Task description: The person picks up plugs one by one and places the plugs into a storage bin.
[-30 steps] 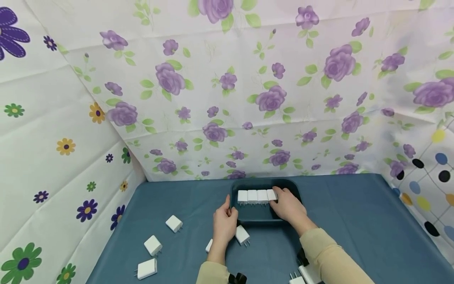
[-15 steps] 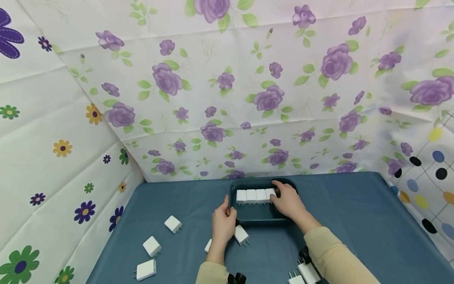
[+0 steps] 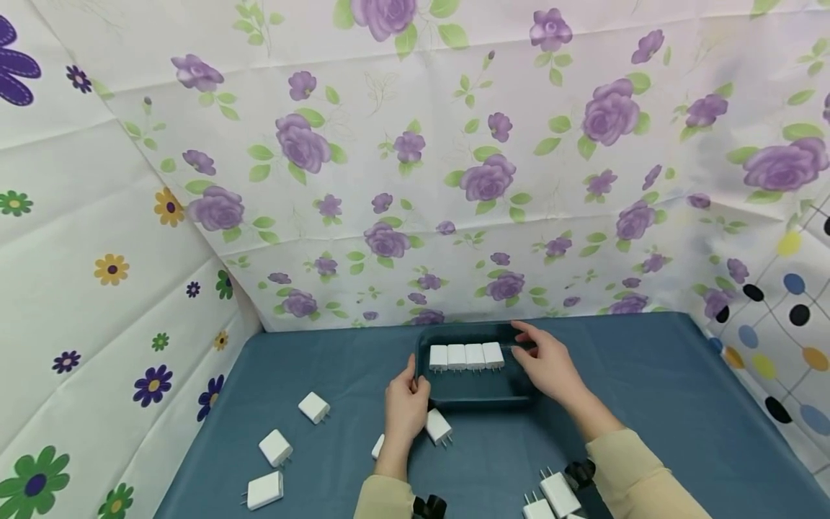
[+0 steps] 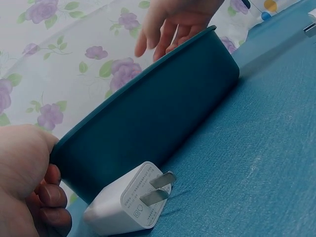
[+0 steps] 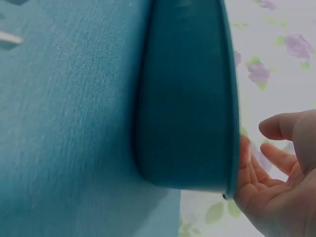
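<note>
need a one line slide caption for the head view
Four white two-pin chargers lined up in a dark teal tray, left hand gripping its edge, right hand holding nothing.

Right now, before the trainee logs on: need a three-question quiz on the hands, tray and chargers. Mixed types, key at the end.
1. How many white chargers sit in the row inside the tray?
2. True or false: the right hand is holding no charger.
3. The left hand grips: A) a loose charger; B) the tray's edge; C) the right sleeve.

Key: 1. Four. 2. True. 3. B.
</note>
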A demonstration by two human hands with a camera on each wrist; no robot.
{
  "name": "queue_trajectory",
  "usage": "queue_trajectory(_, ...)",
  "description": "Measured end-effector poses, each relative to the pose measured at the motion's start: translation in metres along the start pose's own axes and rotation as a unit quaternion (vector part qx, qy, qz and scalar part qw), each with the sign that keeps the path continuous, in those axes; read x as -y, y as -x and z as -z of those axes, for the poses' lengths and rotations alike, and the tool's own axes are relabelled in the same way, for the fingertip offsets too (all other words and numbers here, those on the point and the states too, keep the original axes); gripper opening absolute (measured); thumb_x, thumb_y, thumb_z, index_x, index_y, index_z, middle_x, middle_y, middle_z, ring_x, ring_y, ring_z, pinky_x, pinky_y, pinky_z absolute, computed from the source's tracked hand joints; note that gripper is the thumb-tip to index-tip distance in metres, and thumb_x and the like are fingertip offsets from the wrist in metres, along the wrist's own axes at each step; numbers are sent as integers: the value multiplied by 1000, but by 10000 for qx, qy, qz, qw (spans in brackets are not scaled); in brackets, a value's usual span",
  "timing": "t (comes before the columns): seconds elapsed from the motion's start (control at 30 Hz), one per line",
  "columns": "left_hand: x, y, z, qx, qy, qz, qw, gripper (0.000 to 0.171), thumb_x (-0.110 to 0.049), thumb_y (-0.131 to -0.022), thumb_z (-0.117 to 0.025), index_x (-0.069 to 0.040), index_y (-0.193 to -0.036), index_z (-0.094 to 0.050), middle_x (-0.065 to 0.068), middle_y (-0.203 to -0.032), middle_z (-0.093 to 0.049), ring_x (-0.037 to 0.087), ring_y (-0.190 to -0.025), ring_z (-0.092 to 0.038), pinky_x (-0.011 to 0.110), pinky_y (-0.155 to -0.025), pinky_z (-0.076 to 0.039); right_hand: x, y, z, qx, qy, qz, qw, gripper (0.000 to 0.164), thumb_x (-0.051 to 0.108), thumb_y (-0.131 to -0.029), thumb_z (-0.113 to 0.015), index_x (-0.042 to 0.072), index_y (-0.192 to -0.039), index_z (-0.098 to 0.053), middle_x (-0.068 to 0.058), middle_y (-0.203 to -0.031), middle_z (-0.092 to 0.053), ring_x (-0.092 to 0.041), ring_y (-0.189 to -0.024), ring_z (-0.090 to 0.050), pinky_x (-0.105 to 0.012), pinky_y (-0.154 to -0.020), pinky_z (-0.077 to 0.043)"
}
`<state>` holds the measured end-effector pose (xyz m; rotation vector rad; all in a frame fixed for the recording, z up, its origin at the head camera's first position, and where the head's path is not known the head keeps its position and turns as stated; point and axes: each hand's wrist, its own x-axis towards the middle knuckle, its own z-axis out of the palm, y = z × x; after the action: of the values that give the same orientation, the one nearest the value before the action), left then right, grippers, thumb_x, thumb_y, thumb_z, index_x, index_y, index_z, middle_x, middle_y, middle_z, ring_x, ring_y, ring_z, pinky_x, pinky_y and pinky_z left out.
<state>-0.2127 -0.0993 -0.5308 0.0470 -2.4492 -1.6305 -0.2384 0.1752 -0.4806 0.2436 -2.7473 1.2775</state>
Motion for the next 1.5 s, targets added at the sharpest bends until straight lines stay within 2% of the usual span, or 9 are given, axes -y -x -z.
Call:
queue_trajectory(0.27,-1,0,2,-51,30,-43,10000,51,-7,-98,-53,-10,-148,-44,-6,-47,-33,9,-38,-28,24,-42,-25,-11,27,15,184,-330,-14,9993,47,26,-102,-57,24,-148,-46,-13,-129,-57,-26,-80,-64,-37,-65,-56)
queue_trajectory(0.47,-2,-3,4,-38,13,-81,10000,51,-9,-98,-52,-10,-148,-44,-6,-47,-34,10,-39,-28,25,-42,-25,-20,52,28,351,-320,-113,9988,42,25,-102,-59,25,-143,-51,-12,-128,-59,-25,-84,-65,-38,-64,-56)
queue_trajectory(0.63,0,-6,5,-117,-15,-103,9999,52,-8,-97,-53,-11,-148,-45,-5,-48,-34,9,-37,-28,26,-41,-24,-25,67,40,515,-140,-240,9983,39,34,-101,-59,22,-138,-57,-7,-125,-62,-24,-87,-64,-37,-64,-54)
queue_trajectory(0.83,0,-5,6,-112,-76,-42,9999,52,-9,-97,-53,-11,-149,-45,-4,-48,-35,8,-37,-29,26,-41,-24,-29,84,53,1062,61,-118,9943,36,40,-100,-58,23,-131,-63,-2,-119,-67,-14,-88,-62,-37,-69,-54)
queue_trajectory(0.9,0,-5,5,-88,-74,-27,9999,52,-10,-97,-52,-10,-149,-44,-4,-48,-35,9,-37,-29,26,-41,-23,-31,90,56,1348,-7,-10,9909,31,36,-100,-59,24,-128,-65,-1,-119,-67,-13,-92,-63,-36,-72,-55)
queue_trajectory(1.03,0,-4,4,-46,-26,-1,10000,52,-9,-98,-52,-8,-149,-43,-4,-48,-35,12,-39,-30,26,-41,-24,-37,102,58,1887,-135,463,9809,22,24,-100,-60,24,-120,-70,3,-116,-68,-14,-97,-64,-33,-74,-56)
queue_trajectory(1.23,-1,-2,2,7,-61,53,10000,52,-11,-98,-52,-12,-150,-43,-4,-49,-34,12,-40,-29,25,-42,-24,-38,119,52,2555,-305,967,9615,25,12,-98,-61,25,-117,-71,8,-114,-66,-13,-94,-63,-30,-69,-55)
queue_trajectory(1.37,-1,-1,1,6,-66,28,10000,52,-10,-98,-52,-13,-149,-43,-5,-48,-34,11,-40,-29,25,-42,-24,-35,129,46,2794,-525,1443,9478,40,-7,-93,-58,26,-110,-74,5,-111,-69,-11,-98,-63,-31,-74,-57)
queue_trajectory(1.5,-1,-1,0,36,-25,45,10000,53,-10,-98,-52,-13,-150,-42,-6,-48,-34,11,-39,-28,24,-41,-24,-34,138,41,2831,-916,1781,9379,62,-25,-81,-49,25,-105,-77,2,-110,-71,-11,-101,-62,-33,-79,-57)
